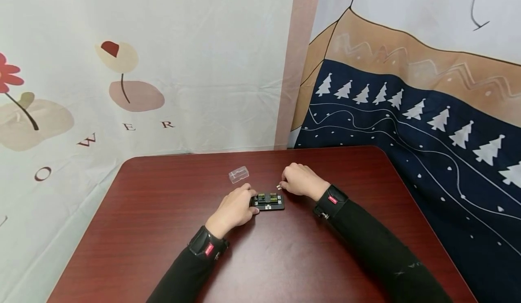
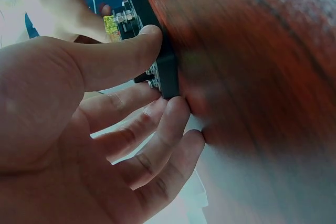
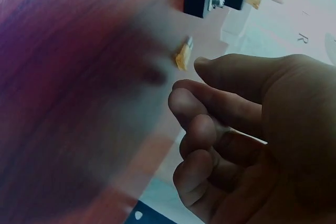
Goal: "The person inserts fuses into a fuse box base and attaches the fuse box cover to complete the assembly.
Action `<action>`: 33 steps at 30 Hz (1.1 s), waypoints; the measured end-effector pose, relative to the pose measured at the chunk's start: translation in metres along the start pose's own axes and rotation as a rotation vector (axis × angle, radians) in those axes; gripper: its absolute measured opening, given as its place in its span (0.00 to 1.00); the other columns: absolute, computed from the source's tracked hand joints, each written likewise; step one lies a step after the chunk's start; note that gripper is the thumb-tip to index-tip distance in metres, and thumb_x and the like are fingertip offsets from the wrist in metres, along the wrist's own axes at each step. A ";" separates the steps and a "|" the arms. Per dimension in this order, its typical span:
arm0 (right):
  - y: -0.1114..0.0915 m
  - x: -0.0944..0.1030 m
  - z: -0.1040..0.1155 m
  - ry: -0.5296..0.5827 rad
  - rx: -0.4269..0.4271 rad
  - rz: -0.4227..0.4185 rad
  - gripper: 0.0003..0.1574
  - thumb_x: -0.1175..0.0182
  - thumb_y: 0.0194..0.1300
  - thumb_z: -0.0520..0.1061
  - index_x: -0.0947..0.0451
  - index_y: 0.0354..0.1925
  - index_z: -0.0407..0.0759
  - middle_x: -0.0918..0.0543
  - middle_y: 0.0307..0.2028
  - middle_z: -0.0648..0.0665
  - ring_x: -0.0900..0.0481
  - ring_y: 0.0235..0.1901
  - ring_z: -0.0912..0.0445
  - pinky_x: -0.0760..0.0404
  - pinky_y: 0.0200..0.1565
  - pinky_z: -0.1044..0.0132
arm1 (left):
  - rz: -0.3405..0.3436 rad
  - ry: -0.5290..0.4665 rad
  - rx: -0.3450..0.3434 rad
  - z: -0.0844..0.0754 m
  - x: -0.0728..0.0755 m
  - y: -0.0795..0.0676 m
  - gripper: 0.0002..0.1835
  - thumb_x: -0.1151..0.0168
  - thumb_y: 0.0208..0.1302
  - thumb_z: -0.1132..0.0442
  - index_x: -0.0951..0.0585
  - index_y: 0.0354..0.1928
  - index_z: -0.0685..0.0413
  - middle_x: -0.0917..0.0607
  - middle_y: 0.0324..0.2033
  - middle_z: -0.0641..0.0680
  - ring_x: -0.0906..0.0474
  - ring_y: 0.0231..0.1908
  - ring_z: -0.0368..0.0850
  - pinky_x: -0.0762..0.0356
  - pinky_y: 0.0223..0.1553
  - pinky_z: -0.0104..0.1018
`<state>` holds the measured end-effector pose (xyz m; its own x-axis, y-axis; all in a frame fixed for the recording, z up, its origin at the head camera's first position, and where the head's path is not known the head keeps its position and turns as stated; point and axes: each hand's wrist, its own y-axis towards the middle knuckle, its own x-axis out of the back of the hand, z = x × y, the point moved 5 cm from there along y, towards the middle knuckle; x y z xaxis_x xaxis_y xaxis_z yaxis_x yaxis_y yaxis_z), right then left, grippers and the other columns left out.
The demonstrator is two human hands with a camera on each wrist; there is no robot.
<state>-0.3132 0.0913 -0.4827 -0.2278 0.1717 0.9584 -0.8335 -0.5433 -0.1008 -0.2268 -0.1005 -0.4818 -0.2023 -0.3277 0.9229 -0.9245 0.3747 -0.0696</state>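
Observation:
A small black fuse block (image 1: 267,201) with screw terminals and yellow blade fuses (image 2: 110,26) lies on the table. My left hand (image 1: 235,205) grips its left end, the thumb (image 2: 149,40) along the near side and the other fingers round the end. To the right and slightly beyond the block is my right hand (image 1: 303,180), its fingers loosely curled. Just past its fingertips lies a small orange-yellow blade fuse (image 3: 184,56) with a metal prong. A gap shows between thumb and index finger, with nothing held there.
A clear plastic cover (image 1: 239,174) lies on the reddish-brown table (image 1: 163,230), beyond the left hand. Printed cloths (image 1: 228,68) hang behind the table's far edge and along its right side.

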 end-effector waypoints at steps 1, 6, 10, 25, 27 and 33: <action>0.000 -0.001 0.000 -0.001 -0.001 0.002 0.10 0.32 0.70 0.50 0.07 0.37 0.49 0.11 0.30 0.52 0.19 0.28 0.59 0.16 0.35 0.56 | -0.001 0.000 -0.001 0.000 -0.001 0.000 0.26 0.24 0.62 0.54 0.15 0.60 0.57 0.18 0.50 0.52 0.17 0.47 0.53 0.16 0.46 0.55; 0.002 -0.003 0.003 -0.008 0.008 -0.002 0.09 0.32 0.69 0.48 0.07 0.35 0.48 0.11 0.30 0.51 0.19 0.27 0.58 0.17 0.34 0.57 | -0.003 0.011 -0.005 0.001 -0.002 0.001 0.26 0.24 0.63 0.53 0.15 0.60 0.56 0.19 0.49 0.51 0.18 0.46 0.51 0.16 0.45 0.53; 0.002 -0.003 0.005 -0.034 0.025 -0.018 0.09 0.33 0.70 0.46 0.08 0.33 0.49 0.11 0.30 0.51 0.18 0.27 0.58 0.15 0.34 0.56 | -0.002 0.013 -0.012 0.000 -0.001 0.001 0.26 0.24 0.62 0.53 0.15 0.60 0.57 0.19 0.48 0.51 0.18 0.45 0.51 0.16 0.45 0.53; -0.002 0.002 0.017 -0.086 0.054 -0.071 0.09 0.31 0.65 0.41 0.11 0.26 0.46 0.12 0.27 0.48 0.18 0.24 0.55 0.16 0.28 0.54 | 0.002 0.012 -0.002 0.003 -0.001 0.001 0.26 0.24 0.62 0.53 0.15 0.60 0.56 0.19 0.49 0.51 0.17 0.47 0.52 0.16 0.46 0.55; -0.002 0.002 0.018 -0.088 0.055 -0.074 0.09 0.31 0.64 0.40 0.11 0.27 0.46 0.12 0.27 0.47 0.18 0.24 0.55 0.16 0.28 0.54 | 0.004 0.012 -0.003 0.003 0.000 0.000 0.26 0.24 0.62 0.53 0.15 0.60 0.56 0.18 0.49 0.51 0.17 0.47 0.53 0.16 0.46 0.55; -0.001 0.002 0.020 -0.087 0.049 -0.068 0.11 0.32 0.65 0.41 0.12 0.25 0.46 0.14 0.25 0.47 0.20 0.22 0.56 0.16 0.28 0.54 | 0.008 0.017 -0.007 0.002 0.001 0.000 0.27 0.25 0.63 0.53 0.15 0.61 0.56 0.18 0.50 0.52 0.17 0.48 0.53 0.16 0.47 0.54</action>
<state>-0.3029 0.0761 -0.4756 -0.1256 0.1385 0.9824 -0.8192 -0.5730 -0.0239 -0.2277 -0.1022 -0.4811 -0.2042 -0.3101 0.9285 -0.9205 0.3837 -0.0743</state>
